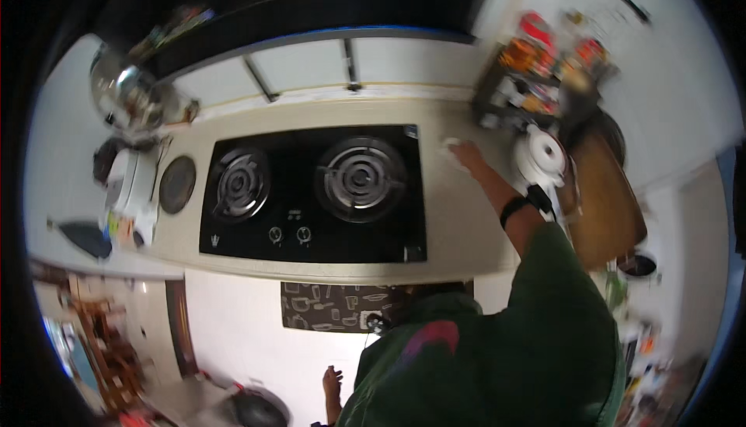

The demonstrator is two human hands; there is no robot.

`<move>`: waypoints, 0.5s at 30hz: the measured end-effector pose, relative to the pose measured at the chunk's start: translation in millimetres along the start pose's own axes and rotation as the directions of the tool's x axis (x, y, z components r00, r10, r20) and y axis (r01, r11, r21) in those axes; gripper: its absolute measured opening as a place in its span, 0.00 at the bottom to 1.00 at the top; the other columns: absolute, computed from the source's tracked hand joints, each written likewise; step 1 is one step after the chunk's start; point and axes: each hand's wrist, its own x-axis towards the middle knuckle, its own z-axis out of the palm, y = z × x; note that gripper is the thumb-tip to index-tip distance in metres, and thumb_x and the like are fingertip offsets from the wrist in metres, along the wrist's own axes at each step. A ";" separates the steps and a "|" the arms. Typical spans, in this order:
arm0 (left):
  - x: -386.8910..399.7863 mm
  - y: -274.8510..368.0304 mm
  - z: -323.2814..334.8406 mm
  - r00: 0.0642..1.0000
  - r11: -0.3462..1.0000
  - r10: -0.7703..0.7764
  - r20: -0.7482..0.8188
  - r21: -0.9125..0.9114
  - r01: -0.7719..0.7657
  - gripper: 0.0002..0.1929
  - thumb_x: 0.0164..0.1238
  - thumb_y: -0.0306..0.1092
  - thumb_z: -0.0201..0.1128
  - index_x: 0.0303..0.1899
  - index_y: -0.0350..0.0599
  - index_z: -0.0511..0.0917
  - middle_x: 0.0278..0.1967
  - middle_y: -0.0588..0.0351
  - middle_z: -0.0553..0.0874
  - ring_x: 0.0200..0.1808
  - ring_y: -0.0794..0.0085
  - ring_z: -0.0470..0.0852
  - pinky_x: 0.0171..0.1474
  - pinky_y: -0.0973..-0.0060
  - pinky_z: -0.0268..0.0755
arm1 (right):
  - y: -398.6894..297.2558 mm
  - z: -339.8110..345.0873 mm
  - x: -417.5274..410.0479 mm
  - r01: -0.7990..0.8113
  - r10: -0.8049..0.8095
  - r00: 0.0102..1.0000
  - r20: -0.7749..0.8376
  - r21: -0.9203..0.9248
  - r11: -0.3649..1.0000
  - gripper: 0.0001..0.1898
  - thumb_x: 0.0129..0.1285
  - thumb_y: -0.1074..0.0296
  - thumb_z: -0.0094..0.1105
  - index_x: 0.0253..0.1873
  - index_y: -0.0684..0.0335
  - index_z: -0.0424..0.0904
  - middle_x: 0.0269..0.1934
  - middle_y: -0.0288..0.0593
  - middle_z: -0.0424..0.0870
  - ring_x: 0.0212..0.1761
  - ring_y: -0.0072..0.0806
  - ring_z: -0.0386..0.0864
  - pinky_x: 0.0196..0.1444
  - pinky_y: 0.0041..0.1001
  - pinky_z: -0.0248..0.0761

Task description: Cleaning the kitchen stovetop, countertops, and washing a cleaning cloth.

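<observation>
My right hand (pixel 468 158) presses a white cloth or tissue (pixel 450 146) onto the beige countertop (pixel 460 217), just right of the gas hob. The hand is blurred and covers part of the white piece. Beside it lies the black two-burner gas hob (pixel 303 194), with a round grate over each burner and two knobs near its front edge. My left hand (pixel 333 379) hangs low at my side, away from the counter, with its fingers apart and nothing in them.
Right of my arm stand a white lidded pot or appliance (pixel 545 150), a brown board (pixel 606 199) and a rack (pixel 489 86) of packets and jars. Left of the hob are a round dark disc (pixel 178 184) and a white appliance (pixel 127 179). A range hood (pixel 349 7) overhangs the back.
</observation>
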 end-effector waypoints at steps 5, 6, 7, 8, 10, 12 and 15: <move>39.1 36.6 -52.1 0.984 0.939 0.072 0.164 0.322 -0.122 0.31 0.76 0.60 0.44 0.61 0.40 0.71 0.47 0.44 0.85 0.38 0.66 0.84 0.32 0.71 0.74 | -42.3 0.6 -55.0 0.760 -0.519 0.612 0.596 -0.624 0.180 0.10 0.59 0.66 0.57 0.43 0.59 0.82 0.41 0.47 0.85 0.48 0.47 0.81 0.54 0.45 0.72; 96.7 1.1 -83.1 0.985 0.990 0.107 0.134 0.079 -0.118 0.31 0.75 0.60 0.46 0.59 0.38 0.72 0.52 0.43 0.82 0.40 0.61 0.84 0.39 0.65 0.77 | -72.4 -1.8 -78.6 0.945 -0.804 0.312 0.506 -0.251 0.209 0.14 0.52 0.68 0.61 0.45 0.59 0.82 0.41 0.47 0.86 0.51 0.45 0.81 0.56 0.41 0.72; 95.3 19.5 -75.4 0.972 0.982 0.096 0.213 0.140 -0.128 0.31 0.75 0.60 0.46 0.59 0.38 0.72 0.52 0.43 0.82 0.40 0.61 0.84 0.39 0.65 0.77 | -114.0 0.5 -119.3 0.640 -0.526 0.648 0.550 -0.019 0.768 0.21 0.46 0.69 0.63 0.50 0.61 0.80 0.43 0.48 0.85 0.54 0.45 0.80 0.55 0.41 0.73; 107.3 45.5 -70.3 0.947 0.955 0.113 0.299 0.231 -0.187 0.31 0.75 0.60 0.46 0.59 0.38 0.72 0.52 0.43 0.82 0.40 0.61 0.84 0.39 0.65 0.77 | -138.3 -1.4 -146.2 0.941 -0.843 0.337 0.418 -0.128 0.313 0.23 0.44 0.69 0.64 0.51 0.61 0.80 0.44 0.50 0.84 0.51 0.46 0.82 0.52 0.41 0.74; 123.6 86.0 -54.2 0.891 0.872 0.107 0.442 0.388 -0.297 0.30 0.75 0.59 0.46 0.59 0.38 0.72 0.51 0.43 0.82 0.40 0.61 0.84 0.40 0.65 0.77 | -134.8 -16.4 -197.6 0.999 -0.998 -0.034 0.058 0.042 -0.031 0.19 0.44 0.69 0.65 0.46 0.62 0.82 0.43 0.54 0.84 0.44 0.48 0.83 0.46 0.43 0.75; 123.8 110.6 -70.2 0.858 0.785 0.080 0.507 0.499 -0.367 0.30 0.75 0.59 0.46 0.58 0.38 0.73 0.51 0.43 0.82 0.40 0.61 0.84 0.40 0.65 0.77 | -113.5 -26.3 -246.7 0.998 -0.999 0.046 -0.001 -0.031 0.046 0.18 0.45 0.68 0.64 0.45 0.62 0.82 0.42 0.54 0.84 0.43 0.47 0.83 0.45 0.43 0.75; 121.0 147.1 -90.6 0.823 0.650 0.033 0.567 0.614 -0.449 0.30 0.75 0.59 0.46 0.57 0.38 0.73 0.51 0.43 0.82 0.40 0.60 0.84 0.40 0.64 0.76 | -106.2 -49.5 -320.5 0.987 -0.989 0.120 -0.083 -0.102 0.128 0.18 0.45 0.67 0.64 0.45 0.62 0.82 0.41 0.53 0.84 0.42 0.47 0.83 0.44 0.43 0.75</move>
